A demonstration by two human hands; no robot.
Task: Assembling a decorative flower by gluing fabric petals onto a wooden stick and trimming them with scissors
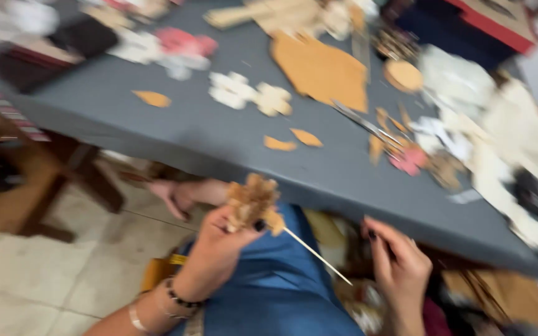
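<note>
Tan, crumpled paper petals form a small flower (253, 200) on a thin wooden skewer (316, 255), held below the near edge of the grey counter (207, 134) over a blue lap. The left hand (216, 249) has its grip closed around the flower's base where the skewer enters it; the right hand (396, 264) hangs near the skewer's free tip, fingers loosely curled, holding nothing as far as the blur allows. Judging by this, a firm pinch at the base and a steady skewer would serve best. Scissors (365, 122) and brown paper scraps (294, 140) lie on the counter.
</note>
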